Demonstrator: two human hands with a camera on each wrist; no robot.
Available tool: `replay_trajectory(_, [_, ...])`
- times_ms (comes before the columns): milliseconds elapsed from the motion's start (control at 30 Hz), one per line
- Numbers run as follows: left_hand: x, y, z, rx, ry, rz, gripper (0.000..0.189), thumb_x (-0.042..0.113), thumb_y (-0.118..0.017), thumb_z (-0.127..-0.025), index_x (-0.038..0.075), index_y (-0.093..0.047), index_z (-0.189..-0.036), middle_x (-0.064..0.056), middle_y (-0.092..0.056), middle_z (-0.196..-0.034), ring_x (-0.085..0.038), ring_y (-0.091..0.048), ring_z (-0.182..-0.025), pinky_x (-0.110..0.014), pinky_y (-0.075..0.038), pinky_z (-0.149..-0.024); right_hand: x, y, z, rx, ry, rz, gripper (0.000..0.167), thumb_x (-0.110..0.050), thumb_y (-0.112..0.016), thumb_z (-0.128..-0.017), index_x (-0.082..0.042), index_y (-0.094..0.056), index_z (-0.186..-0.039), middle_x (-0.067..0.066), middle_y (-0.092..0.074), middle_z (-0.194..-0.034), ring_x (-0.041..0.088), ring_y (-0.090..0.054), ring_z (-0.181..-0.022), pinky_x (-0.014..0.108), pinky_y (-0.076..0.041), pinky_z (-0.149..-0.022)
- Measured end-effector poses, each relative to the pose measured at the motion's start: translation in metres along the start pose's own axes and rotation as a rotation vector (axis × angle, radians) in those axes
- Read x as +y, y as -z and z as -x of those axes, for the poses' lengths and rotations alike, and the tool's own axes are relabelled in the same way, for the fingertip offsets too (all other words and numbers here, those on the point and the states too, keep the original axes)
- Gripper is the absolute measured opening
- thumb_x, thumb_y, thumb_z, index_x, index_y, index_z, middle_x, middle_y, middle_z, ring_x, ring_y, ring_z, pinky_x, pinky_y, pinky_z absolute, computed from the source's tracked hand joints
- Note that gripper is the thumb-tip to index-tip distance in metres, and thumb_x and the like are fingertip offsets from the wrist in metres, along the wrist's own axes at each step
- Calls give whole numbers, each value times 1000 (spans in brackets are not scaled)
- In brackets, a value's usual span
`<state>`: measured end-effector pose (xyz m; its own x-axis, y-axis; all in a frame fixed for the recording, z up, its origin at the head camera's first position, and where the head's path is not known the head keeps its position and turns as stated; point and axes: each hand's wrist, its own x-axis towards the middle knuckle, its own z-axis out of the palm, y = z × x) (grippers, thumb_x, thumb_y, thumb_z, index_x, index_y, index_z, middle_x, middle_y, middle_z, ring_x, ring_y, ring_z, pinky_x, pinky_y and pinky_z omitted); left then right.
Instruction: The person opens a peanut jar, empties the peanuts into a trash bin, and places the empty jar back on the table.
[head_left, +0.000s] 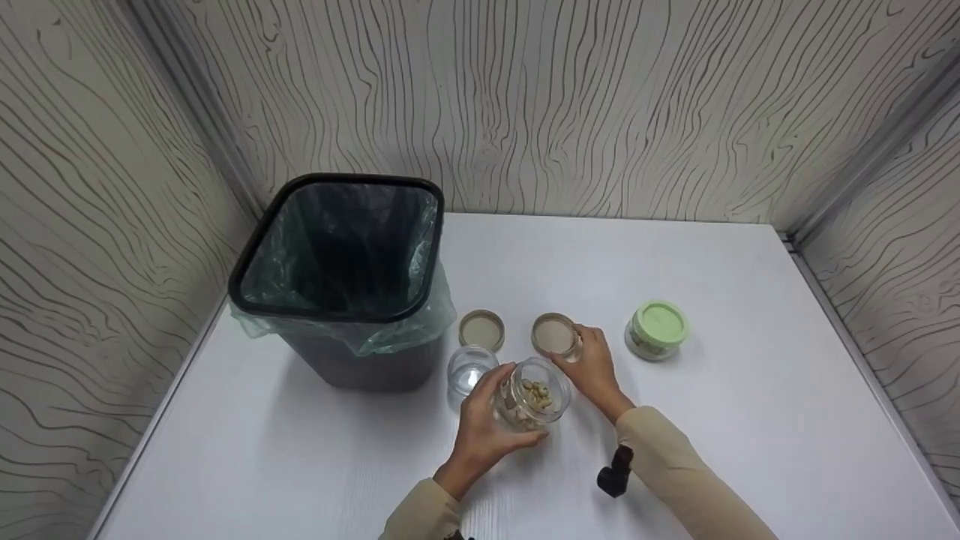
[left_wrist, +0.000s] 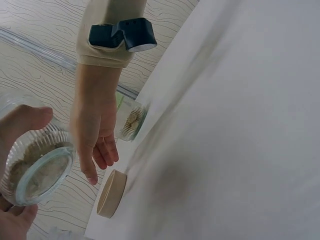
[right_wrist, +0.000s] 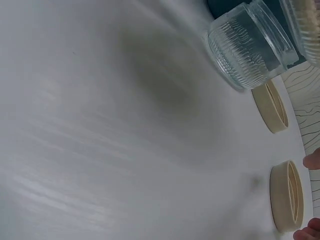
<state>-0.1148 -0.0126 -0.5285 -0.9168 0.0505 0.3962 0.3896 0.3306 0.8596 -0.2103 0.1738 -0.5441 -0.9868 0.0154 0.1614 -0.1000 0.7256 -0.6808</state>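
My left hand [head_left: 481,429] grips a clear glass jar [head_left: 514,411] with small pale nut-like pieces inside, tilted above the table. In the left wrist view the ribbed side and base of this jar [left_wrist: 42,175] show between thumb and fingers. My right hand [head_left: 595,369] is beside a beige lid [head_left: 555,335], thumb and fingers spread around its near right side. A small gap shows between those fingers and the lid [right_wrist: 286,197] in the right wrist view. An uncovered glass jar [head_left: 471,369], apparently holding nothing, stands left of the held one, with another beige lid [head_left: 481,331] behind it.
A black bin [head_left: 390,367] with a greenish bag liner stands on the left of the white table [head_left: 757,390]. Toward the right is a jar with a green lid [head_left: 661,324], with pieces inside. Patterned panels [head_left: 525,112] wall in the back and sides.
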Motion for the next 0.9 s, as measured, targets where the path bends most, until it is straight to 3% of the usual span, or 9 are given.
replay_trajectory(133, [4, 4, -2, 5, 5, 22, 87, 24, -93, -54, 8, -54, -130, -8, -63, -128, -25, -60, -119, -38, -50, -105, -2, 1, 5, -7, 11, -21, 58, -12, -76, -79, 13, -50, -124, 28, -53, -117, 42, -55, -112, 52, -48, -100])
replay_trajectory(367, [11, 13, -7, 17, -37, 8, 88, 26, -93, -56, 6, -53, -132, -9, -63, -129, -25, -61, -118, -37, -52, -102, -10, 5, 11, -70, -41, -105, 56, -11, -74, -79, 11, -51, -126, 28, -54, -119, 40, -55, -113, 49, -51, -98])
replay_trajectory(900, [32, 30, -17, 48, -75, -16, 91, 25, -93, -54, 2, -52, -132, -11, -64, -127, -20, -61, -117, -36, -53, -99, -25, 5, 19, -110, -14, -158, 49, -5, -70, -81, 10, -52, -123, 27, -56, -119, 39, -56, -113, 48, -52, -97])
